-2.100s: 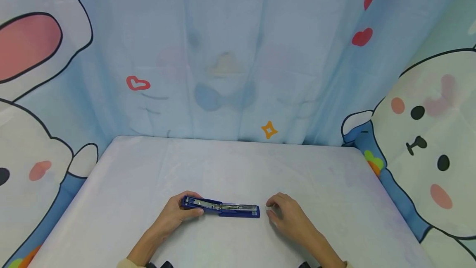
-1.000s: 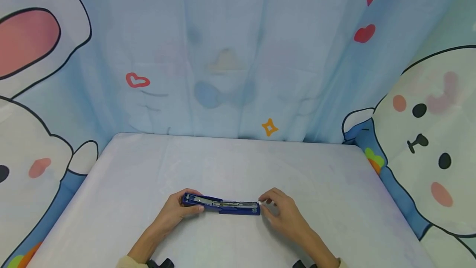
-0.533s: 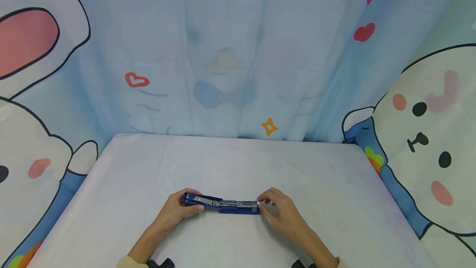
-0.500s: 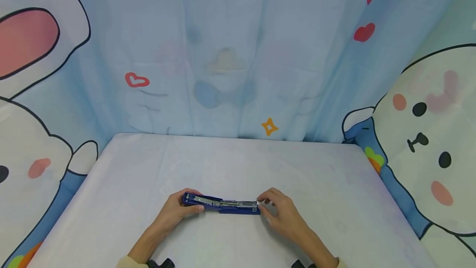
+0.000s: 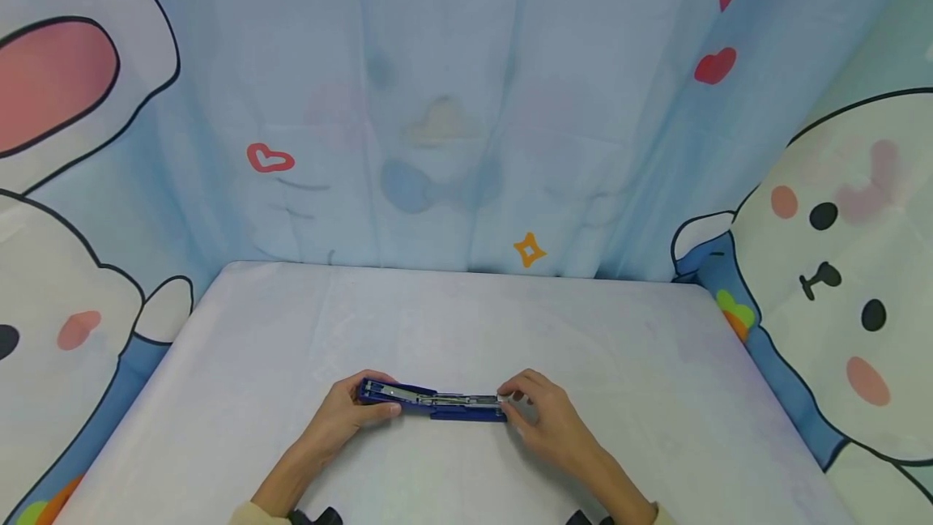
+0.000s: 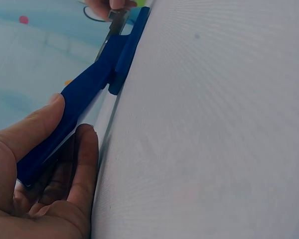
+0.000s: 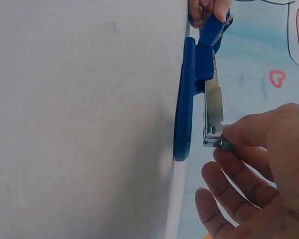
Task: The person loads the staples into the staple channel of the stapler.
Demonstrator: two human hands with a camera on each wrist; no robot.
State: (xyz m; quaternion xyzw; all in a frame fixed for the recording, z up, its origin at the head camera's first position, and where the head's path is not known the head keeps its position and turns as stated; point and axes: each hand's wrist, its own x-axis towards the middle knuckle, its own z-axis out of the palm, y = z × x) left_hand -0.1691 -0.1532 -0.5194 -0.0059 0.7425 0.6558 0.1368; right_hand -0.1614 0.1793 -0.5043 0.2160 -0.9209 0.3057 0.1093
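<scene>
A dark blue stapler [image 5: 468, 415] lies opened out, its top arm folded back to the left and its metal magazine [image 7: 215, 102] bare. The left hand [image 5: 348, 410] holds the end of that arm, thumb on the near side and fingers behind. In the right wrist view the stapler's base [image 7: 184, 112] rests along the table. My right hand [image 5: 548, 420] is at the magazine's right end. Its thumb and forefinger pinch a small silvery-grey piece [image 7: 225, 145] that looks like a strip of staples, mostly hidden by the fingertips. The other fingers are bent loosely below.
A white-covered table [image 5: 437, 330] lies under both hands. Behind it hangs a light blue curtain [image 5: 437, 47] printed with rabbits and hearts. Black wrist gear [image 5: 317, 517] shows at the bottom edge near the left sleeve.
The right hand, apart from the stapler at first, has moved left with the small piece up to the magazine's end, and slightly farther left since. The left hand keeps its hold.
</scene>
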